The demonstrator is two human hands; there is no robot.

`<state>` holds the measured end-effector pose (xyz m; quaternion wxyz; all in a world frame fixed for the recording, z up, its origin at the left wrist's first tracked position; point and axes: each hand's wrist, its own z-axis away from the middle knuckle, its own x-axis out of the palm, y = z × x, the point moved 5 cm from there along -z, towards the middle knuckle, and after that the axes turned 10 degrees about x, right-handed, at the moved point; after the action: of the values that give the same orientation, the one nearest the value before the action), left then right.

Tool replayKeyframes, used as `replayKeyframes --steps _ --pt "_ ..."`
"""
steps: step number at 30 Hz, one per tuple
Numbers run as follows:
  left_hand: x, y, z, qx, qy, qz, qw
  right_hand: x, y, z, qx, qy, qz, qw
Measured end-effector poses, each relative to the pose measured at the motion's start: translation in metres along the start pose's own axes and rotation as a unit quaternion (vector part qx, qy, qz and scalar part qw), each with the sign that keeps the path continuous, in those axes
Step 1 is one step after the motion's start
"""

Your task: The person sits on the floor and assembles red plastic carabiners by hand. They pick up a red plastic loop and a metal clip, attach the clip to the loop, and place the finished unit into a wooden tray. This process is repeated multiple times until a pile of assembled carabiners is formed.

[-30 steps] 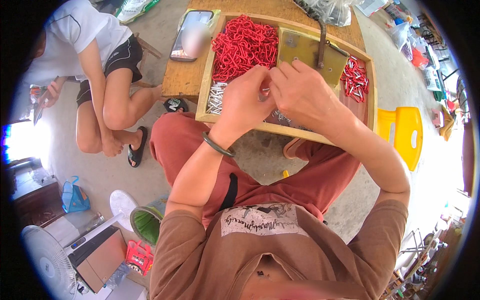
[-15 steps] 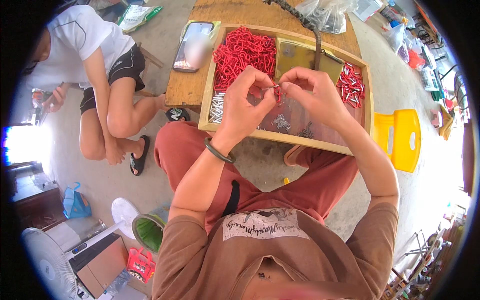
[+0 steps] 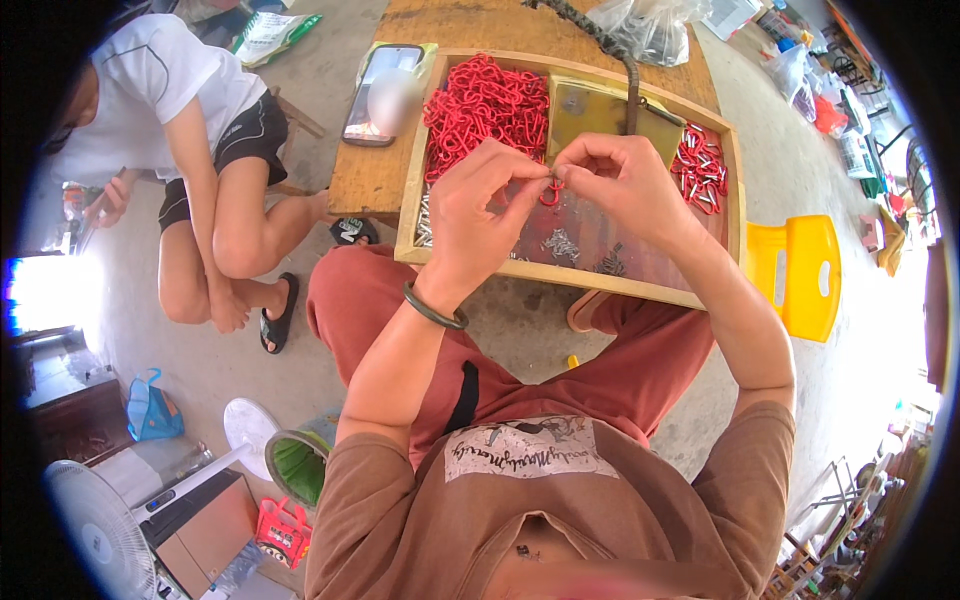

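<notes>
My left hand [image 3: 478,212] and my right hand [image 3: 628,188] meet above a wooden-rimmed tray [image 3: 560,274], fingertips pinched together. Between them hangs a small red carabiner [image 3: 550,194], partly hidden by the fingers; any small part at its top is too tiny to make out. Beyond my left hand lies a heap of red carabiner bodies [image 3: 485,108]. Silver pieces [image 3: 423,222] sit in the tray's left side, mostly covered by my left hand. Red carabiners with silver bars [image 3: 700,170] fill the right corner. Small silver parts [image 3: 562,243] and dark springs or pins [image 3: 611,261] lie near the front rim.
A yellowish flat case [image 3: 590,112] and a dark rod [image 3: 632,95] occupy the tray's back. A phone [image 3: 384,95] rests on the wooden table [image 3: 372,180]. At left sits another person [image 3: 215,130]; at right stands a yellow stool [image 3: 808,280]. A fan [image 3: 100,530] stands lower left.
My left hand has shifted slightly left and now covers more of the silver pieces. Both hands remain pinched together at the carabiner, which shows a little more below the fingertips.
</notes>
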<state>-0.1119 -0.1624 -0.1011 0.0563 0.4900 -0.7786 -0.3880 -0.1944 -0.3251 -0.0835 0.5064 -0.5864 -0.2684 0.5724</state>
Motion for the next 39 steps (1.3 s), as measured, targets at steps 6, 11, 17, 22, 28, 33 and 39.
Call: replayKeyframes --steps 6,11,17,22,28,33,39 --pt "0.000 0.007 0.000 0.031 -0.028 -0.044 0.998 0.001 0.007 -0.004 0.029 -0.075 -0.063 0.995" --pt "0.002 -0.012 0.001 -0.007 -0.011 0.110 0.994 0.000 0.007 -0.006 0.059 -0.148 -0.134 0.978" --pt "0.005 0.009 -0.004 0.068 -0.044 -0.080 0.994 -0.007 0.013 -0.004 0.045 -0.089 -0.062 0.993" --pt "0.006 0.002 -0.001 0.036 -0.061 -0.081 0.994 -0.005 -0.005 0.008 -0.084 0.058 0.150 0.983" --pt "0.010 0.007 -0.002 0.061 -0.043 -0.119 0.990 0.006 -0.021 0.015 -0.137 0.149 0.291 0.935" --pt "0.009 0.007 -0.001 0.019 -0.050 -0.078 0.996 0.001 -0.004 0.002 -0.020 0.032 0.127 0.991" --pt "0.009 0.000 0.006 -0.030 -0.033 -0.007 0.999 -0.003 0.015 -0.007 0.054 -0.095 -0.070 0.992"
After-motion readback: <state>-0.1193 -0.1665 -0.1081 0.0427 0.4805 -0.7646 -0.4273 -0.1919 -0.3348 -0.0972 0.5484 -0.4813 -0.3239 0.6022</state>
